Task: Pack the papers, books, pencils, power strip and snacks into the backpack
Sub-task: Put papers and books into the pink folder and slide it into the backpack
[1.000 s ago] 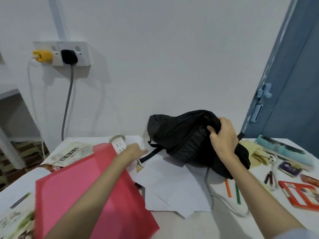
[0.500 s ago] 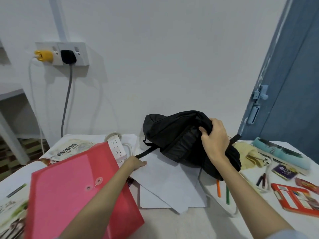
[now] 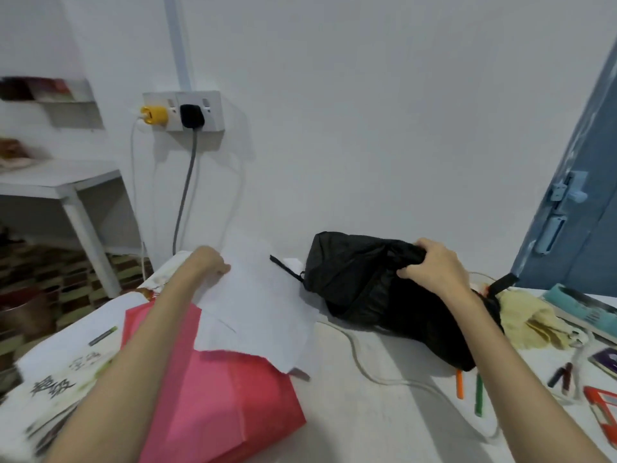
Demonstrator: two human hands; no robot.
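A black backpack [image 3: 374,289] lies on the white table [image 3: 360,406] against the wall. My right hand [image 3: 430,267] grips the fabric at its top. My left hand [image 3: 208,264] holds several white paper sheets [image 3: 257,305] lifted off the table, over a pink folder [image 3: 220,399]. An orange pencil [image 3: 460,384] and a green pencil [image 3: 479,397] lie by the backpack's near corner. A white cable [image 3: 377,372] runs across the table. A teal book [image 3: 581,305] lies at the far right. The power strip is hidden behind the papers.
Printed booklets [image 3: 63,379] lie at the left edge. A yellow cloth [image 3: 531,319], dark pens [image 3: 562,375] and an orange-framed item [image 3: 604,406] sit at the right. A wall socket [image 3: 182,111] holds two plugs. A blue door [image 3: 581,195] stands at right.
My left hand has taken hold of the white papers and raised them up and left off the table. The view has swung left. My right hand keeps its grip on the backpack.
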